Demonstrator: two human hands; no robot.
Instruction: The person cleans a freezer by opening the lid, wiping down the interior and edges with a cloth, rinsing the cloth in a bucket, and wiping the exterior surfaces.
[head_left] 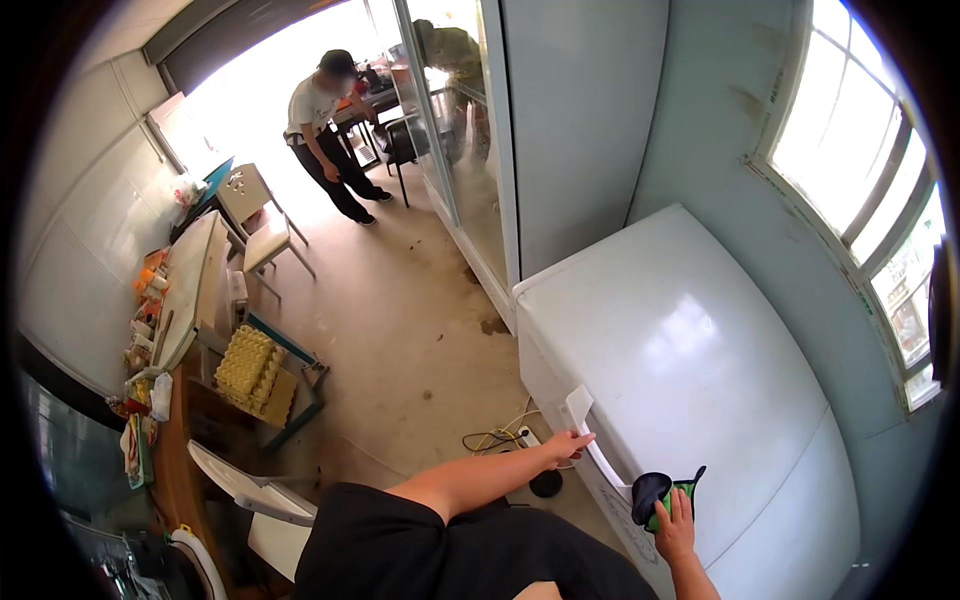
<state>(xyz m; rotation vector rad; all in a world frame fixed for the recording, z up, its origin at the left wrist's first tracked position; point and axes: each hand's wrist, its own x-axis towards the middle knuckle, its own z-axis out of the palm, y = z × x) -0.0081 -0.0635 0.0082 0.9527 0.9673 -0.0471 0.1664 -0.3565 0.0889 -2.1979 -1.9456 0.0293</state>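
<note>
A large white chest with a shiny lid (pixel 690 330) stands at the right, a white handle (pixel 600 452) along its near edge. My left hand (pixel 572 446) is at this handle, its fingers closed around or against it. On the lid, close to the lower end of the handle, lies a black and green cloth item (pixel 652 494). My right hand (pixel 677 520) rests on its green part with the fingers bent over it.
Cables and a power strip (pixel 528 436) lie on the floor beside the chest. A person (pixel 325 135) bends near a dark table by the glass partition. Chairs (pixel 265 235), a cluttered desk (pixel 190 280) and yellow foam (pixel 250 370) line the left side.
</note>
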